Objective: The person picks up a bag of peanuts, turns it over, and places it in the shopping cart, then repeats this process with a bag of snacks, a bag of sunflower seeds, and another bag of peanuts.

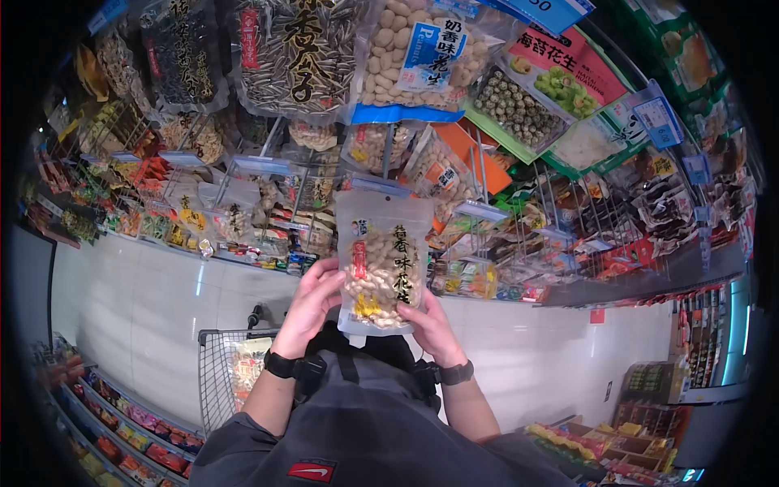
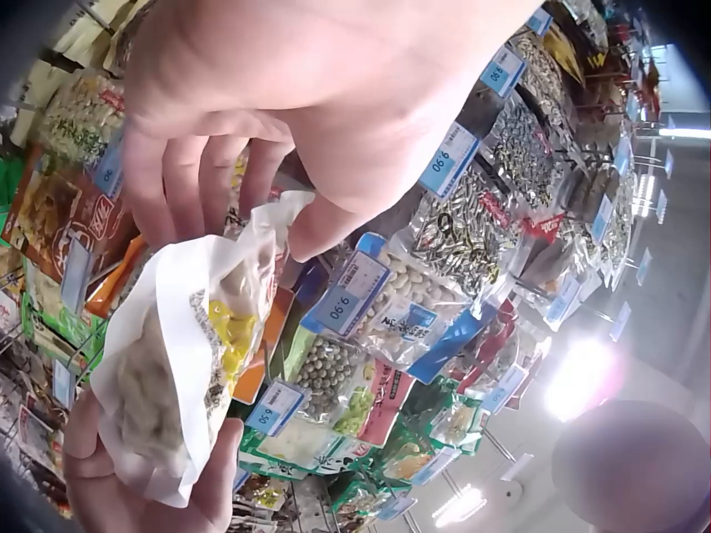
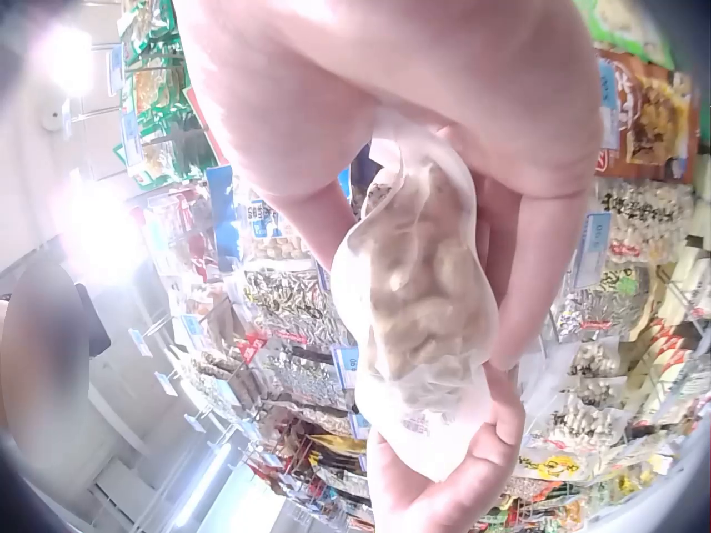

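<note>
A clear pouch of peanuts in the shell (image 1: 377, 268), with dark lettering and red and yellow marks, is held upright in front of the person's body. The left hand (image 1: 312, 300) grips its left edge, thumb in front and fingers behind. On the lower right edge, the right hand (image 1: 434, 329) holds it with the thumb across the front. In the left wrist view the pouch (image 2: 167, 366) is seen from its bottom end, the left hand (image 2: 300, 100) above and the right hand (image 2: 156, 489) below. The right wrist view shows peanuts (image 3: 422, 278) pressing against the pouch's pale bottom.
Ahead, hooks carry bagged snacks, including a blue-labelled peanut bag (image 1: 422, 57), a sunflower seed bag (image 1: 296, 61) and a pink-and-green bag (image 1: 552, 89). A wire cart (image 1: 215, 373) with a snack bag (image 1: 249, 369) stands at the left. Low shelves (image 1: 138, 430) lie behind it.
</note>
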The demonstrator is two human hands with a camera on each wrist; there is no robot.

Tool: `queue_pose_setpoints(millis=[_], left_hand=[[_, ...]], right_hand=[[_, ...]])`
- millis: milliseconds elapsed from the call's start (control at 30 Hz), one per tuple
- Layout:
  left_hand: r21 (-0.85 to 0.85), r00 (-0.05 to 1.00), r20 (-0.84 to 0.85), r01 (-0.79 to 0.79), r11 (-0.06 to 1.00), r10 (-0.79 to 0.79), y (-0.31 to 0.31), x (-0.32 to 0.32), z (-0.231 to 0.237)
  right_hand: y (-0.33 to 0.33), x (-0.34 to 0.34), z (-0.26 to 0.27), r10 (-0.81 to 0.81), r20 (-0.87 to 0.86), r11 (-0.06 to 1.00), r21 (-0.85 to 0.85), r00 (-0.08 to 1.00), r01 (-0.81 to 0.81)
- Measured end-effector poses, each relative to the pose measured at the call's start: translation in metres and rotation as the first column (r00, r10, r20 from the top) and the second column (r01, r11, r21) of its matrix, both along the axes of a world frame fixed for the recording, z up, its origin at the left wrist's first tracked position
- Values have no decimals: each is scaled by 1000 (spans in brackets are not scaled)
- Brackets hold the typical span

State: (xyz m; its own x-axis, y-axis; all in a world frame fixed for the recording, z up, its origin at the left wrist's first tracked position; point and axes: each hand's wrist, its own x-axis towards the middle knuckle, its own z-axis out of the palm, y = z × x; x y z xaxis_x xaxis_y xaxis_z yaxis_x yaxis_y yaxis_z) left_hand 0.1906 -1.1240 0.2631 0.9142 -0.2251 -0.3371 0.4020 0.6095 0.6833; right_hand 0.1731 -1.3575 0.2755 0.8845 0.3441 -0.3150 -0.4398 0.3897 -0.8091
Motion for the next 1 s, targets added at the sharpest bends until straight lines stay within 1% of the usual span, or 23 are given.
queue_pose_setpoints(millis=[67,100,133,200,267,433,533,567,633,700,733,800,867,900,933,967,1000], left_hand=[[143,999,22,-37,989,34,1,-3,0],[154,999,20,-52,987,49,-1,-5,5],[155,999,18,-45,987,43,-1,-6,4],[76,1000,-22,17,997,-16,-3,-8,3],[73,999,-6,33,997,-32,-7,-8,0],[37,995,-4,96,995,-96,-16,-6,-2],[49,991,8,129,990,-130,-20,-8,-2],[80,991,5,131,988,-132,-22,-9,2],[111,991,6,131,985,-132,-27,-11,4],[126,983,38,175,977,-181,-31,-15,4],[126,983,40,174,977,-181,-35,-17,4],[86,977,143,149,985,-161,-40,-21,3],[56,980,133,141,988,-147,-39,-23,-3],[41,978,137,150,988,-154,-38,-25,-2],[26,977,141,159,987,-161,-36,-26,0],[-27,978,118,175,984,-171,-33,-30,3],[-26,980,116,167,986,-163,-30,-32,0]], right_hand=[[-2,-4,-1,-46,37,999,-14,998,46],[-4,-6,-1,-51,35,999,-13,998,52],[-5,-8,0,-52,41,998,-22,998,53],[-6,-11,3,-62,48,998,-29,997,63],[-8,-15,7,-63,9,997,-34,998,63],[-21,-25,3,-106,5,994,-22,994,106],[-33,-29,3,-114,-13,993,-18,993,114],[-36,-30,2,-109,-17,994,-15,994,109],[-38,-30,2,-117,4,993,-5,993,117],[-39,-32,0,-128,21,992,3,992,128],[-37,-32,-1,-118,34,993,18,992,118],[-32,-31,-1,-104,51,994,32,993,103],[-26,-29,1,-30,7,990,138,1000,28],[-23,-28,8,25,17,994,105,1000,-27],[-22,-27,7,33,16,994,107,999,-34],[-20,-26,5,48,26,992,114,998,-51],[-17,-26,4,64,37,990,121,997,-68]])
